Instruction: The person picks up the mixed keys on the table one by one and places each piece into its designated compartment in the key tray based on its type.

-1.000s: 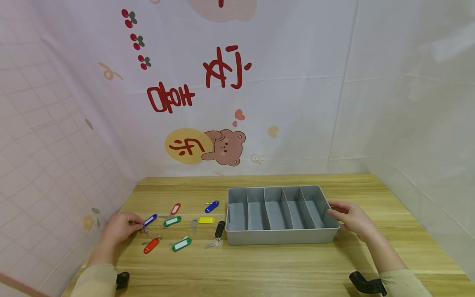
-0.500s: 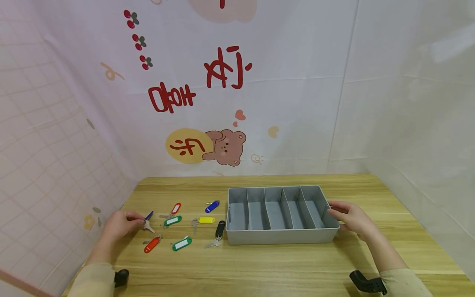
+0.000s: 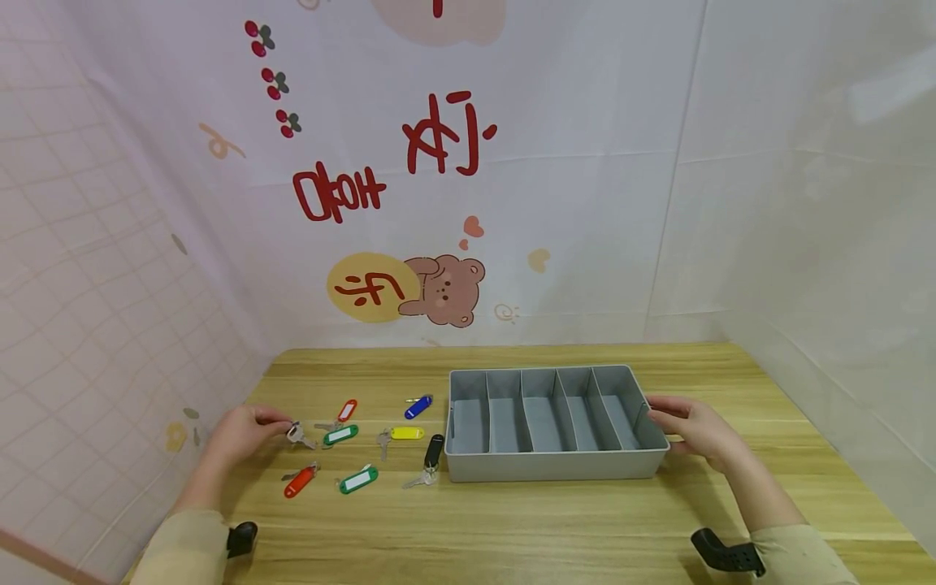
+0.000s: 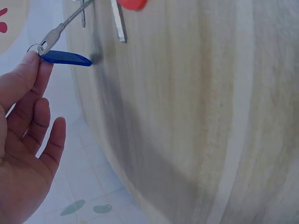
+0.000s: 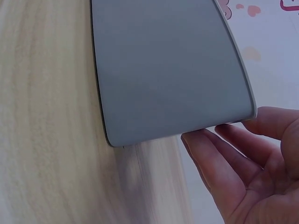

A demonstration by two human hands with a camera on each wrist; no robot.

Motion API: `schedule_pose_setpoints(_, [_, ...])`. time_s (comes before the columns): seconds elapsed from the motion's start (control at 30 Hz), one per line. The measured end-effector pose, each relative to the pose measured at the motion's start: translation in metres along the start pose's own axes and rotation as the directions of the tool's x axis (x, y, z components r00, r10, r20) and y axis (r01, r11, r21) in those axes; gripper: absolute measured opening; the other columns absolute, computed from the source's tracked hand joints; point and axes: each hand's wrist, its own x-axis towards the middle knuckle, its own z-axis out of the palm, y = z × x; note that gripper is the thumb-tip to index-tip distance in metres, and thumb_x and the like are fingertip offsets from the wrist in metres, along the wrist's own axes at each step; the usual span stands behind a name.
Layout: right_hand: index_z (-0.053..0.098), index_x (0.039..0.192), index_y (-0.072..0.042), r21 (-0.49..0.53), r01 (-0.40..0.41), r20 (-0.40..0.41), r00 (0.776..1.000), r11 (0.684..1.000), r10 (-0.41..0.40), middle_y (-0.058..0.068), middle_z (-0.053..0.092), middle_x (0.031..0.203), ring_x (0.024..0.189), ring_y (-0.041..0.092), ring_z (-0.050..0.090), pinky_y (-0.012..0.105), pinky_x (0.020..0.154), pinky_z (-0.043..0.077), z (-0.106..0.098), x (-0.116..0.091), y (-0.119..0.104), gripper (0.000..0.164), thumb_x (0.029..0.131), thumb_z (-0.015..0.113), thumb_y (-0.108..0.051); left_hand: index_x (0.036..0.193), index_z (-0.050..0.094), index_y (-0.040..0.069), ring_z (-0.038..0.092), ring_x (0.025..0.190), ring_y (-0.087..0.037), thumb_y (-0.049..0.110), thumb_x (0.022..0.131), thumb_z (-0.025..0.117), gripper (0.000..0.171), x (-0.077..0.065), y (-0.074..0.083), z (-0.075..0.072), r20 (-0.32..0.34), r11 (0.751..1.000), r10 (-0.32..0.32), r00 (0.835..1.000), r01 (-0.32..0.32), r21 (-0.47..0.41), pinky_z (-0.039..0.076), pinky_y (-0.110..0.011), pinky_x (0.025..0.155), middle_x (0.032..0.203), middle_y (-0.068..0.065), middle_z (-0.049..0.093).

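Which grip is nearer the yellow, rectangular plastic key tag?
Left. The left grip is left of the yellow tag; the right grip is farther away, at the right end of the grey plastic five-compartment tray, which stands between.

1. Left sleeve: plain, pale beige, soft-looking cloth.
2. Right sleeve: matching beige.
3. Left wrist device: black, rounded.
4. Right wrist device: black, curved, rounded at one end, tiny marks at the other.
5. Left hand, right hand: bare.
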Motion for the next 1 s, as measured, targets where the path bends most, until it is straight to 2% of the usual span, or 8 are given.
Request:
schedule_pose_setpoints(0.2, [0.035,0.145,0.014,0.007,0.011,0.014,1.0,1.0,-0.011,0.031,0.054,0.133,0.101,0.01,0.064,0.035,0.073,0.057,-0.001,0.0,0.001,0.057,0.103,0.055,-0.019,0.096,0.078,0.005,0.067,0.091,-0.035,0.022,0.092,0.073,0.018,0.001,0.008,-0.001,0.011,1.0,-0.005,1.0,0.005,-0.012,0.053,-0.049,0.076,0.097,-0.014,0.073])
schedule_pose_setpoints(0.43, [0.035,0.145,0.014,-0.006,0.008,0.014,1.0,1.0,-0.008,0.033,0.049,0.137,0.103,0.013,0.063,0.035,0.074,0.057,0.0,0.0,0.0,0.056,0.104,0.054,-0.019,0.095,0.078,0.004,0.067,0.092,-0.035,0.022,0.092,0.073,0.019,0.003,0.016,-0.001,-0.023,1.0,0.005,1.0,-0.006,-0.029,0.053,-0.049,0.077,0.097,-0.015,0.073])
schedule_pose_setpoints(0.6, [0.035,0.145,0.014,-0.014,0.013,0.013,1.0,1.0,-0.013,0.034,0.048,0.137,0.105,0.015,0.063,0.034,0.073,0.057,0.0,-0.001,0.0,0.056,0.104,0.054,-0.019,0.098,0.078,0.003,0.066,0.093,-0.035,0.024,0.092,0.073,0.022,0.004,0.021,0.001,-0.034,0.997,-0.009,0.999,0.007,-0.074,0.054,-0.045,0.077,0.099,-0.015,0.073])
schedule_pose_setpoints(0.73, [0.035,0.145,0.014,-0.013,0.014,0.012,1.0,1.0,-0.014,0.034,0.048,0.137,0.106,0.017,0.063,0.034,0.074,0.057,0.0,-0.001,0.0,0.056,0.104,0.054,-0.019,0.101,0.077,0.002,0.066,0.095,-0.033,0.026,0.093,0.072,0.026,0.006,0.026,0.003,-0.015,0.992,-0.034,0.999,0.032,-0.122,0.054,-0.042,0.076,0.101,-0.015,0.073])
schedule_pose_setpoints(1.0, [0.035,0.144,0.015,0.001,0.028,0.01,1.0,1.0,-0.028,0.035,0.048,0.137,0.101,0.011,0.063,0.034,0.073,0.057,0.002,-0.002,-0.001,0.055,0.103,0.054,-0.016,0.097,0.079,0.004,0.067,0.089,-0.025,0.023,0.091,0.075,0.021,0.008,0.038,0.009,-0.077,0.986,-0.012,0.997,-0.001,-0.164,0.053,-0.032,0.071,0.095,-0.01,0.074])
